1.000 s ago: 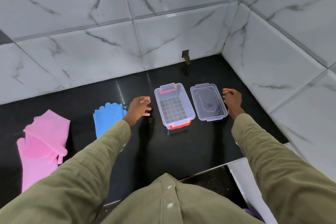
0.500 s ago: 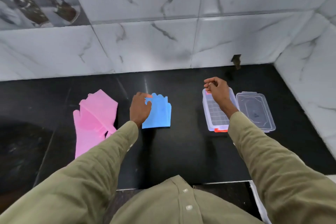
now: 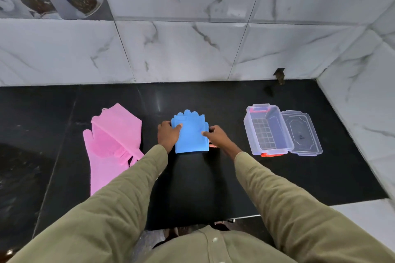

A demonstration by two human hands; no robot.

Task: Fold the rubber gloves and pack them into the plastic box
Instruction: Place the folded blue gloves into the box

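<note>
A person in olive-green sleeves leans over a black stone counter (image 3: 213, 188), both hands set on a folded blue rubber glove (image 3: 191, 134) that lies flat at the middle of the counter. The left hand (image 3: 167, 135) presses on the glove's left edge, its thumb lying across the upper left corner of the blue rubber while the other fingers curl down beside the fold. The right hand (image 3: 218, 137) meets the glove's right edge, one fingertip resting on top of the rubber and the remaining fingers tucked at or under the side; whether they pinch the material cannot be told. The glove's scalloped finger ends point toward the marble-tiled wall (image 3: 181, 49). To the left, apart from the hands, pink rubber gloves (image 3: 111, 145) lie spread open. To the right stands the clear plastic box (image 3: 267, 130), open, with orange latches, its lid (image 3: 302, 132) lying flat just beside it.
</note>
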